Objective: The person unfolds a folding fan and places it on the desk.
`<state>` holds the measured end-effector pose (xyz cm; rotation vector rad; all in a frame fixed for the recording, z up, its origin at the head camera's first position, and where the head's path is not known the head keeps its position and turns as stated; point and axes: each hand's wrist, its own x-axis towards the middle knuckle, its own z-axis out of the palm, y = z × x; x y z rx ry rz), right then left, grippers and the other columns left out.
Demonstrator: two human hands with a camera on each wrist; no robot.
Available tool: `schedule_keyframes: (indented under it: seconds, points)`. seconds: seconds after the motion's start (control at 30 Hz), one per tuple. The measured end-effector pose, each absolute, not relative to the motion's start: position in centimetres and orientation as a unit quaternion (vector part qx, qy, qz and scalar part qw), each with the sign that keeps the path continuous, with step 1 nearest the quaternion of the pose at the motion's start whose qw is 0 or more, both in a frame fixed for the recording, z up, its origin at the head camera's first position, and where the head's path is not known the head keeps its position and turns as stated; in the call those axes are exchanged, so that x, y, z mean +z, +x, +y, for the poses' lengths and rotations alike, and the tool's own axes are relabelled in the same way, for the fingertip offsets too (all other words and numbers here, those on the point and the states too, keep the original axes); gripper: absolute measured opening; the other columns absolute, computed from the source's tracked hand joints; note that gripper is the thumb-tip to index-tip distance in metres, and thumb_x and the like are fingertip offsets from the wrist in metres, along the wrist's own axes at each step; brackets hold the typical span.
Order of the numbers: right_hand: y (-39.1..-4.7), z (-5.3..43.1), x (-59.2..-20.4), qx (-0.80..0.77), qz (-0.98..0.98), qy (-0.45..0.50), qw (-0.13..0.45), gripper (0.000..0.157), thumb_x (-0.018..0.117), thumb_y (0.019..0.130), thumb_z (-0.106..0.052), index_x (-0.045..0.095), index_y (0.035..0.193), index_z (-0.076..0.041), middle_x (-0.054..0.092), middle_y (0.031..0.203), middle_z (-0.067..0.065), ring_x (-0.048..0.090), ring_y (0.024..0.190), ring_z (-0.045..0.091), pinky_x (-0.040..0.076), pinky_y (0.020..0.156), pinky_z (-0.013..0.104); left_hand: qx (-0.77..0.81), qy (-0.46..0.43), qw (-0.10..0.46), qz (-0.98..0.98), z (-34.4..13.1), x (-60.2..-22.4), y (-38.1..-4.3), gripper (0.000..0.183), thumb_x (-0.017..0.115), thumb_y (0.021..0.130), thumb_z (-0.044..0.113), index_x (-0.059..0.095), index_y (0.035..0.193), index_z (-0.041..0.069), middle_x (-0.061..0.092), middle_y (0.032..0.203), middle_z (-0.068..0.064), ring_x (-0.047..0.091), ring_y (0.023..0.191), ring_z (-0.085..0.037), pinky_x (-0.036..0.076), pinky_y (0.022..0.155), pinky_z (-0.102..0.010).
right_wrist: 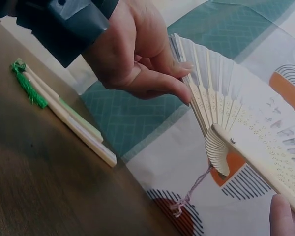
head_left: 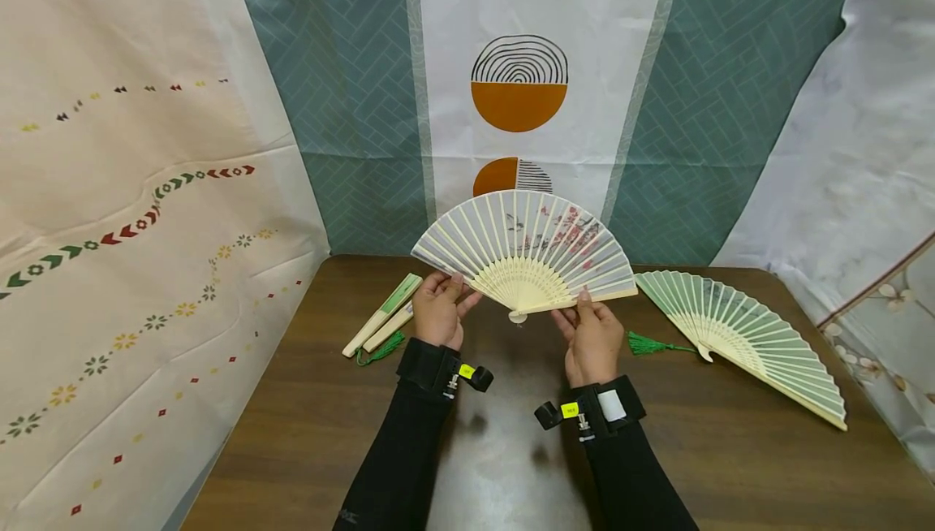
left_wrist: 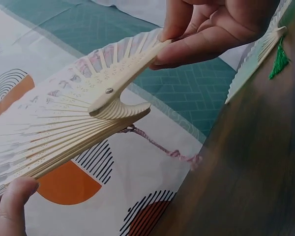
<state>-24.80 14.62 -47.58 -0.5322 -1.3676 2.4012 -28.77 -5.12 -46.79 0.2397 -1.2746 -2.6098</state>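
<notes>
Spread wide above the table is a white folding fan (head_left: 522, 271) with pale ribs and red blossoms printed on its right half. My left hand (head_left: 440, 309) pinches its left outer rib between thumb and fingers. At the opposite side my right hand (head_left: 590, 340) pinches the right outer rib. A pinkish cord (left_wrist: 162, 150) hangs from the pivot end in the left wrist view. In the right wrist view the left hand's thumb and finger (right_wrist: 172, 91) grip the rib's edge.
An open green folding fan (head_left: 752, 336) with a green tassel (head_left: 653, 344) lies on the brown table (head_left: 292, 450) at the right. Two folded fans (head_left: 383, 316) with another green tassel lie left of my left hand. Patterned cloths (head_left: 351, 109) hang behind and beside the table.
</notes>
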Motion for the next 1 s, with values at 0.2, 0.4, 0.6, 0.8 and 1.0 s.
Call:
schedule_keyframes:
  seconds: [0.2,0.4,0.6,0.8,1.0]
  points:
    - [-24.8,14.7,-47.5,0.855,-0.455,-0.186,0.166,0.026,0.057,0.120,-0.022,0.065,0.118,0.003,0.073,0.099,0.001,0.079,0.089,0.010,0.073,0.090,0.026,-0.894,0.086,0.115,-0.425,-4.9,-46.6,-28.6,0.019,0.060,0.113,-0.009,0.066,0.101,0.004,0.060,0.090,-0.004,0.063,0.084,-0.015,0.073,0.069,-0.025]
    - [-24.8,14.7,-47.4,0.864,-0.435,-0.188,0.168,0.026,0.056,0.121,-0.023,0.065,0.117,0.002,0.071,0.107,0.005,0.078,0.091,0.011,0.072,0.095,0.027,-0.898,0.102,0.117,-0.412,-4.6,-46.4,-28.4,0.015,0.060,0.114,-0.008,0.065,0.105,0.004,0.059,0.094,-0.004,0.063,0.087,-0.016,0.073,0.071,-0.026]
    - [-24.7,14.7,-47.3,0.877,-0.411,-0.184,0.169,0.028,0.053,0.121,-0.024,0.064,0.127,0.002,0.070,0.116,0.003,0.076,0.097,0.011,0.071,0.096,0.024,-0.907,0.101,0.118,-0.391,-4.2,-46.4,-28.6,0.014,0.061,0.114,-0.006,0.067,0.107,0.005,0.063,0.098,-0.005,0.066,0.087,-0.015,0.074,0.073,-0.026]
    - [-24.6,14.7,-47.3,0.883,-0.399,-0.177,0.171,0.027,0.049,0.123,-0.024,0.061,0.125,0.001,0.068,0.117,0.004,0.075,0.100,0.013,0.070,0.101,0.025,-0.912,0.108,0.122,-0.377,-3.8,-46.5,-28.4,0.012,0.058,0.116,-0.004,0.068,0.113,0.002,0.062,0.099,-0.005,0.067,0.087,-0.014,0.074,0.075,-0.027]
    - [-24.5,14.6,-47.2,0.882,-0.398,-0.184,0.173,0.025,0.050,0.122,-0.024,0.061,0.119,-0.002,0.066,0.119,0.005,0.075,0.100,0.013,0.071,0.101,0.026,-0.909,0.118,0.131,-0.377,-3.4,-46.8,-28.5,0.008,0.059,0.115,-0.003,0.066,0.112,0.002,0.060,0.097,-0.005,0.066,0.088,-0.015,0.074,0.075,-0.027]
